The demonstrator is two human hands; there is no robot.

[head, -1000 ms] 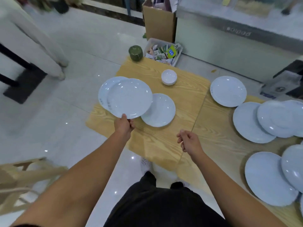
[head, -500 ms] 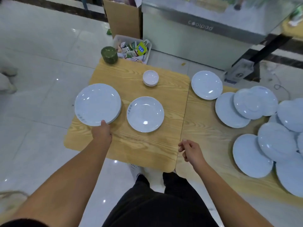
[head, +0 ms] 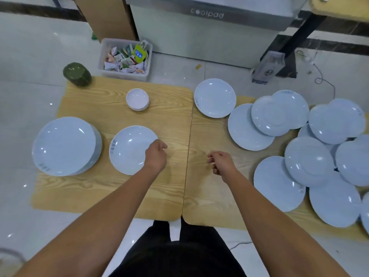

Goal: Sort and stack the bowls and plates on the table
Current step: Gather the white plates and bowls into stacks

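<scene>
Nearest the camera, the person's dark trousers (head: 175,256) are showing between two bare forearms that are reaching out over two wooden tables pushed edge to edge. The left hand (head: 156,154) is hovering at the right rim of a single plate (head: 127,150) on the left table (head: 119,196), fingers loosely curled and gripping nothing; I cannot tell whether it is touching the rim. The right hand (head: 220,162) is hanging over the right table (head: 209,196), also loosely curled and holding nothing. A stack of plates (head: 63,145) is sitting to the left of the single plate, while loose plates (head: 279,182) are lying overlapped across the right table. Farther off, stacked small bowls (head: 137,99) are standing near the left table's far edge, a green jar (head: 76,73) is occupying its far left corner, and a bin of packets (head: 125,57) is sitting on the floor beyond.
</scene>
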